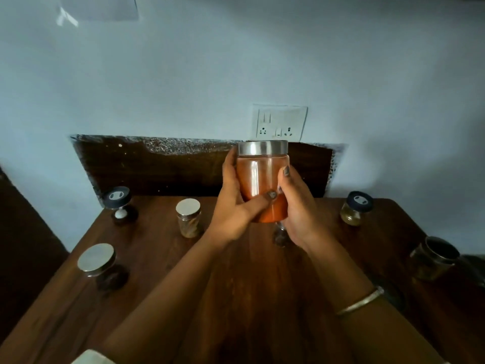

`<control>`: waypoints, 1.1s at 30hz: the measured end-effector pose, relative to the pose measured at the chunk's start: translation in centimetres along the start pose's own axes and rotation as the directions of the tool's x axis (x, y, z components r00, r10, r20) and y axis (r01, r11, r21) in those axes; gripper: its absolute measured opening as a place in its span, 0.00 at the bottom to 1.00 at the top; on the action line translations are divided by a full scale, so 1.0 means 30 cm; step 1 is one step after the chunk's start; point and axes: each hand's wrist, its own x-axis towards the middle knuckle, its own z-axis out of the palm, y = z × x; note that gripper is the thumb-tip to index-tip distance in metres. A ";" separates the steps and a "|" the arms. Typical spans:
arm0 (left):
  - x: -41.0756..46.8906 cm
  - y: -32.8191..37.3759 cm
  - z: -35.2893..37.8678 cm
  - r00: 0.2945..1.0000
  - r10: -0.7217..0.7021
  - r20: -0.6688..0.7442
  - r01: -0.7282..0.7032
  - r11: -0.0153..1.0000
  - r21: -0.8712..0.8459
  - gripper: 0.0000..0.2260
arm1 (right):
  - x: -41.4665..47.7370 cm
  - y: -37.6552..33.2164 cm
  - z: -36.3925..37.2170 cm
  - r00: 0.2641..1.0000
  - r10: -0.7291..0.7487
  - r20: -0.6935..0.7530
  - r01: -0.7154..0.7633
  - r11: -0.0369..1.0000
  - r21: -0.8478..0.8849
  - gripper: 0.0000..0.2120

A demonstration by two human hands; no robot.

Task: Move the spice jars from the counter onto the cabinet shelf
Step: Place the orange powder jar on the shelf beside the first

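Now | left hand (233, 208), right hand (300, 219) fingers (228, 164) grip orange jar (258, 177) | dark jar (280, 236) half-hidden

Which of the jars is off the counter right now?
The tall steel-lidded jar of orange powder, gripped between the left hand and the right hand. The smaller jars in view all stand on the wooden counter.
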 end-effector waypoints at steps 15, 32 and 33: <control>0.054 0.043 0.079 0.993 -0.008 -0.122 0.016 0.998 0.063 0.34 | 0.031 -0.052 -0.150 0.992 0.009 0.122 -0.020 0.996 0.088 0.27; 0.014 0.139 -0.029 0.966 -0.113 0.231 0.020 0.929 0.370 0.51 | -0.001 -0.102 -0.235 0.969 -0.037 0.246 0.112 0.948 -0.297 0.47; 0.010 0.144 -0.034 0.970 -0.108 0.216 0.017 0.923 0.384 0.51 | -0.005 -0.102 -0.230 0.965 -0.038 0.259 0.118 0.947 -0.300 0.47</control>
